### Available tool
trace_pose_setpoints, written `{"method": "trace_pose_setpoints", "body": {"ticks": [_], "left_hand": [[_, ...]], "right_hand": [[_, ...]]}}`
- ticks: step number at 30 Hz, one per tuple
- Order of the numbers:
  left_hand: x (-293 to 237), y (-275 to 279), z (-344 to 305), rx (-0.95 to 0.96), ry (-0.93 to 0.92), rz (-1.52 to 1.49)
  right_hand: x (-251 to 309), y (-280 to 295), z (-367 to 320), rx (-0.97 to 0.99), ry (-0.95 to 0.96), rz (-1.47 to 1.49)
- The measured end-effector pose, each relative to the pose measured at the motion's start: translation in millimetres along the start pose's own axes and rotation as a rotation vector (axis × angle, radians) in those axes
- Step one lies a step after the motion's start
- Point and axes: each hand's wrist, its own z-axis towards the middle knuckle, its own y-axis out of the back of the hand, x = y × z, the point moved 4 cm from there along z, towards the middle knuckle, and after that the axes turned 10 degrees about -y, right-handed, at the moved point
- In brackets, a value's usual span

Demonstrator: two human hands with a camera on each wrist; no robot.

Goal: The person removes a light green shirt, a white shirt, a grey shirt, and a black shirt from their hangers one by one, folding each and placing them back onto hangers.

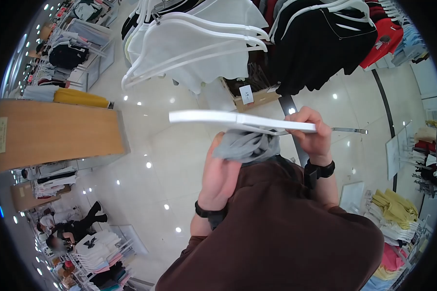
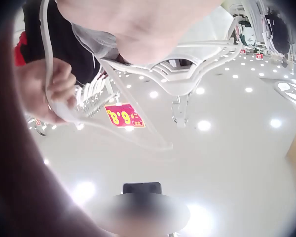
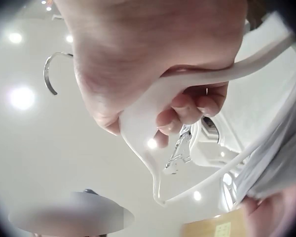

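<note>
Hands hold white hanger and grey top at chest height in a clothes shop.
Right hand has fingers clenched round the hanger beside its hook. Left hand meets the bunched top just beneath, fingers buried in cloth, grip not discernible. Hanger looks light, stiff and smooth, best held at the neck; top looks soft, limp and apt to slide.
</note>
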Motion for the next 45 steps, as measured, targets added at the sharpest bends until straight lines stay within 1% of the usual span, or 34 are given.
{"method": "trace_pose_setpoints", "body": {"ticks": [2, 3, 4, 6, 7, 8, 10, 11, 13, 14, 16, 17, 18, 19, 20, 21, 24, 25, 26, 27, 28, 29, 31, 32, 34, 35, 36, 38, 40, 42, 45], "left_hand": [[-17.0, -10.9, -14.6, -0.033, -0.070, -0.071], [-21.9, -12.5, -18.8, -0.021, -0.083, -0.055], [-23.3, -11.3, -22.4, -0.020, -0.076, -0.050], [-28.2, -12.7, -27.3, 0.030, -0.109, -0.193], [-30.6, -15.2, -27.3, -0.069, -0.102, -0.131], [-29.7, -13.1, -24.7, -0.065, -0.099, -0.127], [-32.6, 1.8, -17.0, -0.094, -0.237, 0.141], [-32.0, 9.1, -12.1, -0.091, -0.234, 0.141], [-26.6, 27.6, -3.9, -0.155, -0.185, 0.301], [-22.6, 33.1, 1.0, -0.155, -0.190, 0.299], [-15.2, 52.0, 4.9, -0.272, -0.189, 0.496], [-10.9, 68.6, 7.4, -0.302, -0.188, 0.622], [-3.7, 89.9, 10.0, -0.312, -0.191, 0.624], [4.7, 111.6, 12.3, -0.312, -0.179, 0.673], [7.5, 121.9, 13.9, -0.307, -0.170, 0.722], [8.8, 116.2, 9.7, -0.363, -0.121, 0.584], [8.4, 130.9, 7.0, -0.398, -0.075, 0.643], [7.6, 132.9, 8.5, -0.389, -0.133, 0.722], [8.4, 136.0, 7.9, -0.392, -0.134, 0.719], [6.8, 132.5, 9.0, -0.333, -0.149, 0.807], [5.7, 129.5, 9.1, -0.274, -0.162, 0.895], [8.1, 130.1, 9.8, -0.280, -0.161, 0.894], [17.4, 123.6, 15.8, -0.193, -0.207, 1.052], [22.9, 121.4, 16.0, -0.192, -0.207, 1.052], [32.1, 111.2, 18.0, -0.163, -0.134, 1.227], [33.1, 107.7, 18.2, -0.143, -0.148, 1.301], [33.9, 101.3, 17.7, -0.136, -0.147, 1.301], [34.6, 86.8, 16.7, -0.098, -0.124, 1.408], [36.3, 75.0, 16.2, -0.064, -0.124, 1.439], [35.9, 61.7, 15.4, -0.031, -0.123, 1.469], [26.9, 36.5, 11.4, 0.024, -0.173, 1.514]], "right_hand": [[-7.6, 8.5, -8.0, 0.108, -0.066, -0.015], [-9.9, 10.3, -11.3, 0.144, -0.100, -0.017], [-10.6, 12.5, -17.4, 0.138, -0.096, -0.013], [-17.1, 14.2, -28.3, 0.066, -0.198, -0.088], [-19.4, 20.2, -33.3, 0.055, -0.192, -0.115], [-17.3, 26.3, -39.6, 0.052, -0.187, -0.113], [-14.9, 38.3, -53.2, 0.002, -0.241, -0.218], [-12.8, 40.8, -58.8, -0.001, -0.239, -0.218], [-10.7, 46.0, -70.6, -0.057, -0.325, -0.333], [-10.1, 48.3, -71.8, -0.080, -0.366, -0.393], [-12.6, 47.1, -69.9, -0.072, -0.405, -0.394], [-13.9, 44.8, -66.7, -0.091, -0.409, -0.532], [-14.1, 42.0, -63.3, -0.110, -0.409, -0.671], [-12.8, 38.3, -60.0, -0.101, -0.412, -0.669], [-10.5, 33.0, -55.2, -0.057, -0.420, -0.696], [-8.0, 27.8, -50.7, -0.016, -0.426, -0.723], [-2.2, 17.7, -40.6, -0.003, -0.464, -0.785], [-2.7, 16.8, -37.8, -0.002, -0.464, -0.787], [-2.5, 15.7, -36.0, -0.013, -0.458, -0.868], [-2.6, 14.8, -33.9, -0.022, -0.451, -0.949], [-3.9, 12.3, -32.8, -0.017, -0.455, -0.950], [-4.8, 9.8, -31.5, -0.022, -0.421, -0.989], [-8.2, 7.1, -28.9, -0.028, -0.385, -1.028], [-9.9, 7.2, -27.7, -0.049, -0.365, -1.042], [-8.0, 5.0, -25.0, -0.079, -0.342, -1.056], [-6.5, 0.8, -24.5, -0.055, -0.372, -1.059], [-6.0, -1.4, -25.0, -0.031, -0.402, -1.060], [-6.8, -0.7, -23.8, -0.008, -0.396, -1.097], [-8.2, 1.0, -23.6, 0.020, -0.390, -1.133], [-6.2, 3.5, -23.6, -0.020, -0.351, -1.037], [8.1, 1.8, -24.5, -0.015, -0.340, -1.006]]}}
